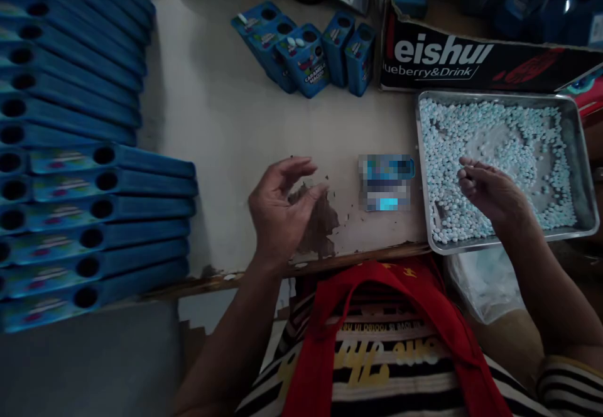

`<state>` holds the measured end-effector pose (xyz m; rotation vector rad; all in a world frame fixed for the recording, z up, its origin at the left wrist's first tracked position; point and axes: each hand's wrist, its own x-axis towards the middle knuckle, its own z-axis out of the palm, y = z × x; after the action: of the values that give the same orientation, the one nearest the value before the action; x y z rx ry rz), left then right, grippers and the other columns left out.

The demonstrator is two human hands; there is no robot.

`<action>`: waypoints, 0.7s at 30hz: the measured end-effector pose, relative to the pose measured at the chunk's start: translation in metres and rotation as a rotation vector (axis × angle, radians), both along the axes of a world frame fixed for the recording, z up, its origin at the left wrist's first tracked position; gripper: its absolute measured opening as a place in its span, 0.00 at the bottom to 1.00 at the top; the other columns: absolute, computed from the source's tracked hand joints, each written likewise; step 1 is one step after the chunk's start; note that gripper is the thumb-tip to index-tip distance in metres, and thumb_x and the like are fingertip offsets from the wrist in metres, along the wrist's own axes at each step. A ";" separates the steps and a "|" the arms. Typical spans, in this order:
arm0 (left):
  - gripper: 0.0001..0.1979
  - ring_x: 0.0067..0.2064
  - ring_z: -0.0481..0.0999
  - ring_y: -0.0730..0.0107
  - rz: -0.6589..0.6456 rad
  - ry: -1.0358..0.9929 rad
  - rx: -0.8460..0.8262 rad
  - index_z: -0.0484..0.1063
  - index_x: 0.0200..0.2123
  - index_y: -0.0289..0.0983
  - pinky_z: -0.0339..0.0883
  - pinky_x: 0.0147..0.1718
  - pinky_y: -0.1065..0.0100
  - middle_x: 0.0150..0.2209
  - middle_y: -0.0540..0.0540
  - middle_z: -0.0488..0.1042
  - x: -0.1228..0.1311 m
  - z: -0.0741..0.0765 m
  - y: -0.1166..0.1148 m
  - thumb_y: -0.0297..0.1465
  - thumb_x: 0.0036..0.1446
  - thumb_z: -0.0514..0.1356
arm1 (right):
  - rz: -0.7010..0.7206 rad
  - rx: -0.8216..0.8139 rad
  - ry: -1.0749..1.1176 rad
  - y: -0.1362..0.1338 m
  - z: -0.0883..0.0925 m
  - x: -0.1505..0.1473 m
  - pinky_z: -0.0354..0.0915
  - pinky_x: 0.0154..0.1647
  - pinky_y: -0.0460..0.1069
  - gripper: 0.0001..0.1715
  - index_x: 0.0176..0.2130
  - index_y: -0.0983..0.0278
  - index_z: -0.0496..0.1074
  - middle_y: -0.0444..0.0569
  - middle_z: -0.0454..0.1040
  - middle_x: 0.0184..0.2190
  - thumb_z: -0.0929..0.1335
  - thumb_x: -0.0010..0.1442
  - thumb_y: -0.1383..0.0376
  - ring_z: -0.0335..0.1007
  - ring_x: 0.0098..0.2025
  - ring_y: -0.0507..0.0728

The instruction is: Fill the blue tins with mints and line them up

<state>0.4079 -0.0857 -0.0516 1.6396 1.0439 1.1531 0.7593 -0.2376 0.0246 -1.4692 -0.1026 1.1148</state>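
Observation:
My left hand [282, 210] is raised over the pale worktable [207, 103], its fingers curved and the thumb apart, with nothing between them. Above a metal tray [424, 172] on the right, my right hand [497, 194] has its fingertips pinched together; whatever they hold, if anything, is too small to make out. Many small white and pale blue candies [447, 216] cover much of the tray's bottom. A blurred-out, pixelated object [386, 181] lies between my left hand and the tray. Farther back stand several small blue boxes [308, 71], two white candies resting on one of them.
Rows of blue boxes with round dark holes [155, 166] are stacked along the left side. At the back right, a black printed carton [438, 59] holds more blue boxes. A clear plastic bag [485, 285] hangs below the tray. The table's front edge is worn.

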 end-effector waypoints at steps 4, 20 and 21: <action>0.31 0.52 0.89 0.56 0.123 0.001 0.051 0.80 0.56 0.40 0.87 0.59 0.53 0.48 0.43 0.87 -0.008 0.008 0.010 0.49 0.57 0.81 | 0.138 0.011 -0.103 0.010 0.009 -0.007 0.63 0.18 0.37 0.02 0.40 0.64 0.86 0.43 0.78 0.26 0.78 0.69 0.67 0.63 0.22 0.45; 0.27 0.57 0.88 0.56 0.011 0.008 0.198 0.78 0.62 0.40 0.81 0.66 0.53 0.55 0.43 0.84 -0.001 0.021 -0.006 0.31 0.62 0.78 | 0.201 0.038 -0.163 0.020 0.029 -0.022 0.67 0.26 0.43 0.03 0.39 0.59 0.85 0.44 0.80 0.31 0.78 0.68 0.66 0.73 0.30 0.49; 0.29 0.58 0.87 0.56 -0.010 0.005 0.201 0.76 0.64 0.41 0.80 0.67 0.52 0.56 0.43 0.84 0.001 0.020 -0.006 0.31 0.62 0.78 | 0.202 0.053 -0.185 0.017 0.028 -0.020 0.68 0.28 0.44 0.03 0.39 0.59 0.86 0.45 0.81 0.32 0.79 0.68 0.65 0.74 0.30 0.50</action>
<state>0.4091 -0.0918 -0.0311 1.8019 0.9460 1.2819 0.7397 -0.2202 0.0530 -1.5369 -0.4147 1.1262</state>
